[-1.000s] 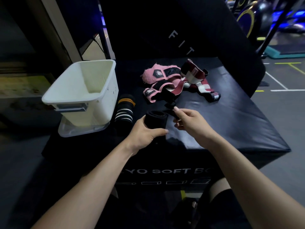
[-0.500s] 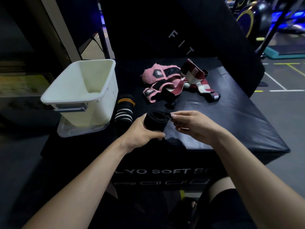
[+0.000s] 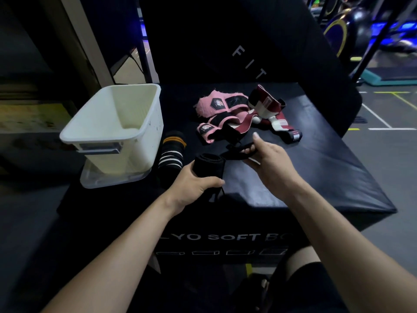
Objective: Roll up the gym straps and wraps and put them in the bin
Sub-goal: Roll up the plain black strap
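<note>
Left hand grips black wrap; right hand pinches its tail; bin interior unclear.

I see a black wrap rolled into an upright cylinder, its loose tail trailing toward two o'clock. At ten o'clock stands a white bin. Beside it lies a striped black roll. Pink straps and maroon wraps lie tangled at twelve o'clock.
</note>
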